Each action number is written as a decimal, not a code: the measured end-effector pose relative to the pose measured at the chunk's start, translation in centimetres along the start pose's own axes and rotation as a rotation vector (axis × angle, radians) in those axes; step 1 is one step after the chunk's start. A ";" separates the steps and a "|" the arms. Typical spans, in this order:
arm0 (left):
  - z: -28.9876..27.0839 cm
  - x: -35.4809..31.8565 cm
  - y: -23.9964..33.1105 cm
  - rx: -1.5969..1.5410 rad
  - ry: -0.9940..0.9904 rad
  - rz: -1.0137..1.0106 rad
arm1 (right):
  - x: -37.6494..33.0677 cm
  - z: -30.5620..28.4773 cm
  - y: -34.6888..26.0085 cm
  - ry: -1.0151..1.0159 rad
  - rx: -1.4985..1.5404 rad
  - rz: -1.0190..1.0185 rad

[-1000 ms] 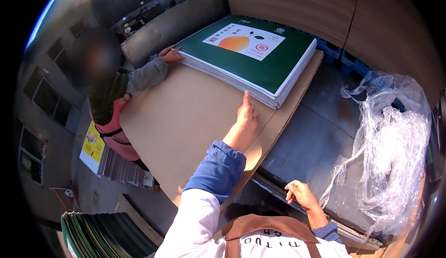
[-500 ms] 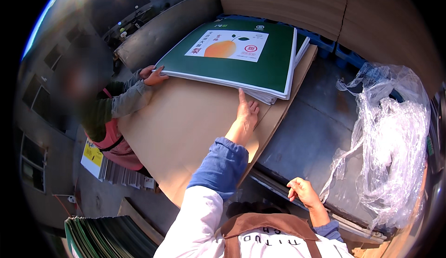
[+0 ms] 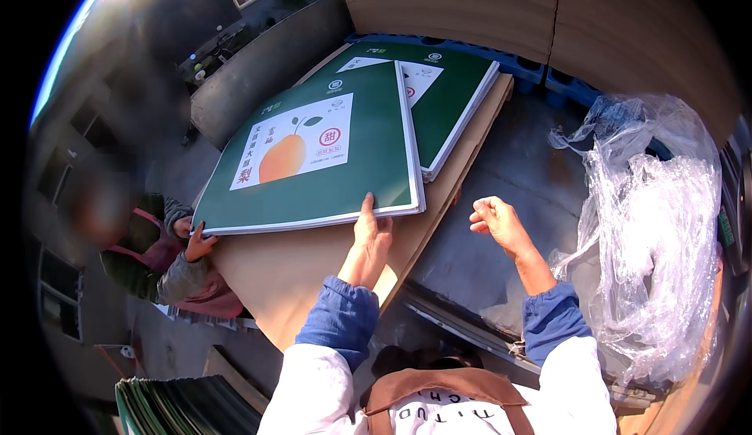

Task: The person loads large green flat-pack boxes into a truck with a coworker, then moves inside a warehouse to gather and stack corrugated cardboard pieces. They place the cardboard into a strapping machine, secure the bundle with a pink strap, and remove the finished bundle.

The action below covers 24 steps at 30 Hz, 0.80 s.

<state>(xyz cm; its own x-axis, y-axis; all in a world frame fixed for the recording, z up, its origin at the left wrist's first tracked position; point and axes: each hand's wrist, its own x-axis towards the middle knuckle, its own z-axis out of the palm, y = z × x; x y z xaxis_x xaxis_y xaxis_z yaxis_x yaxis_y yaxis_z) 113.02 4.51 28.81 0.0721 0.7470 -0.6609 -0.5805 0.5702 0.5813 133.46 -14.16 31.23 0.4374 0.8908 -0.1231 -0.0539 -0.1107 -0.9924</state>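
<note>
A thin stack of green printed cardboard sheets [image 3: 313,192], with a yellow-orange fruit picture on a white panel, lies at an angle over a second green stack [image 3: 462,122]. My left hand [image 3: 372,235] grips its near edge towards the right corner, one finger on top and the others at or under the edge. At the stack's left corner a co-worker's hands [image 3: 196,239] hold the same sheets. My right hand [image 3: 501,223] hovers to the right, apart from the sheets, its fingers curled with nothing visible in them.
Beneath the stacks lies a brown cardboard sheet [image 3: 262,278]. Crumpled clear plastic film [image 3: 650,223] heaps at the right. Blue pallets [image 3: 576,86] and a tall brown board stack [image 3: 454,4] stand behind. More green sheets [image 3: 188,404] stand on edge at lower left.
The upper sheets have slid towards me and to the left, off the stack behind. My left hand and the co-worker's hands moved with them. My right hand has risen.
</note>
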 end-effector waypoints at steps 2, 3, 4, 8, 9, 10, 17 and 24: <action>-3.3 -2.4 2.8 -0.116 -0.047 0.065 | 1.2 1.4 -2.1 -0.115 0.006 -0.028; -5.2 -4.6 5.0 -0.084 -0.060 0.078 | 1.3 2.5 -3.2 -0.183 0.019 -0.011; -7.4 -6.2 6.8 -0.088 -0.038 0.078 | 1.0 3.3 -3.5 -0.223 -0.012 -0.023; -19.3 -12.3 10.8 -0.009 0.007 0.124 | 1.0 7.7 -3.7 -0.376 -0.084 -0.120; -22.5 -13.8 11.4 -0.008 0.027 0.128 | 0.8 8.9 -3.9 -0.404 -0.098 -0.133; -25.5 -15.2 11.7 -0.013 0.053 0.147 | 0.6 10.1 -4.1 -0.434 -0.117 -0.142; -41.4 -22.5 13.6 0.094 0.098 0.175 | 4.5 20.8 -6.0 -0.382 -0.732 -0.385; -45.4 -21.7 13.9 0.009 0.052 0.211 | 18.0 31.0 -6.0 -0.322 -1.224 -0.271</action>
<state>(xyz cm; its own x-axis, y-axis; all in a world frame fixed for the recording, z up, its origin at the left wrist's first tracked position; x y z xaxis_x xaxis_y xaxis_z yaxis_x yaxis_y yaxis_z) 66.56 -19.29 29.74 -0.0923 0.8316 -0.5476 -0.5712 0.4062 0.7132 113.82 16.24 34.93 0.0615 0.9946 -0.0837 0.9282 -0.0878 -0.3614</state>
